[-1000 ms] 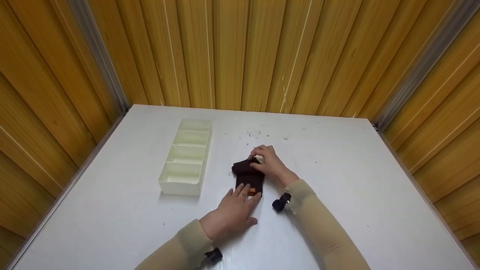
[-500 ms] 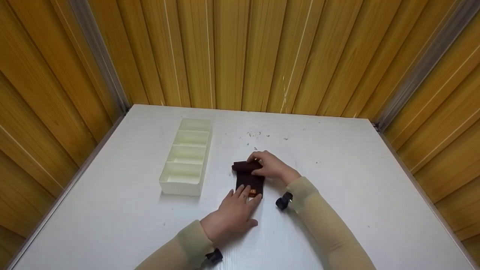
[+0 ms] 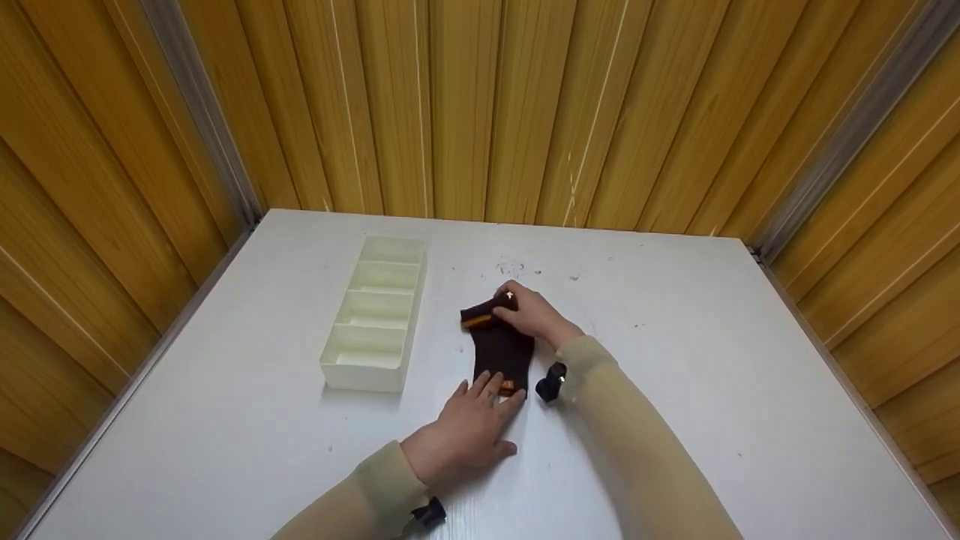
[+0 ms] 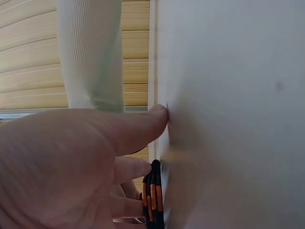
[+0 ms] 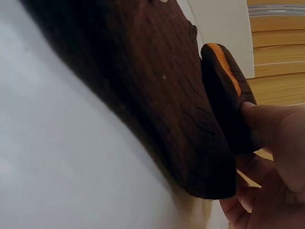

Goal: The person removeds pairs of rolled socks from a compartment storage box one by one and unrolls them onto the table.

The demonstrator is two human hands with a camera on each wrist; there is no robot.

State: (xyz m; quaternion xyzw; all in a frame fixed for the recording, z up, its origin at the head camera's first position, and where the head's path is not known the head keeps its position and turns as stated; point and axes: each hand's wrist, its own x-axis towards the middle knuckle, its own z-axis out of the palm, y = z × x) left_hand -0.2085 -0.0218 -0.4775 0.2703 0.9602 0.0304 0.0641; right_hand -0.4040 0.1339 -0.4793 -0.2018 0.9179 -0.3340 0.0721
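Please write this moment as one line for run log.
dark cloth: far end folded; left grip: rests on near end; right grip: pinches far end; divided tray: left of cloth, apart

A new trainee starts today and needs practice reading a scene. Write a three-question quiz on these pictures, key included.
1. Multiple choice: what is the right hand doing with the far part of the dark cloth?
A) Pressing it flat with straight fingers
B) Gripping it between thumb and fingers
C) Not touching it

2. Count: how many compartments does the pale box have?

3. Fill in the blank: the fingers of the left hand rest on the end of the cloth that is ____ the person's body, beside an orange patch. (nearest / farthest from)

Key: 1. B. 2. Four, in a single row. 3. Nearest.
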